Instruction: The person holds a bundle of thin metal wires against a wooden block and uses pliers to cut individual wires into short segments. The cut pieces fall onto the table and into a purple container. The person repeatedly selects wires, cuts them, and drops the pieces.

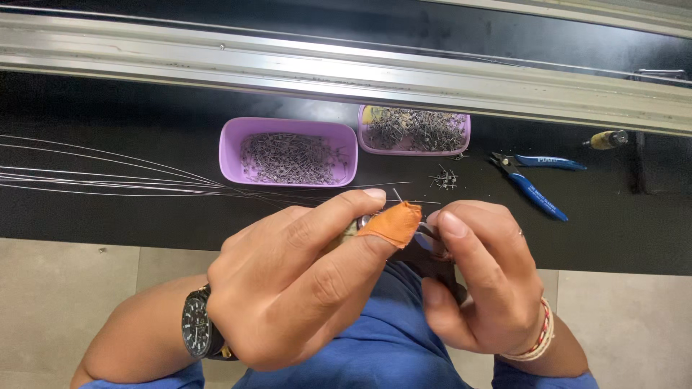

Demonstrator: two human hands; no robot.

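I hold my two hands close together over my lap, just near of the black bench (86, 216), so the fine work sits right under my eyes. My left hand (288, 281) is curled tight, its thumb wrapped in an orange finger guard (393, 223) and its forefinger stretched over the top; between them they pinch a thin wire piece (397, 195), whose tip pokes up just beyond the guard. The guard is there, I judge, to keep the sharp end from biting my thumb. My right hand (486, 281) is closed too, thumb and fingers folded round a small tool (427, 232) whose metal nose meets the wire at the guard; most of that tool is hidden in my grip, so I cannot tell what kind it is.

A bundle of long straight wires (108, 176) fans in from the left across the bench, ending just far of my left forefinger. Farther off stand two purple trays (231, 144) of small cut metal pieces, within easy reach, with a little loose heap of pieces (443, 178) to their right. Blue-handled cutters (537, 189) lie open on the bench well to the right, untouched, and a small yellow-handled tool (607, 139) lies beyond them beneath the aluminium rail (216, 65).
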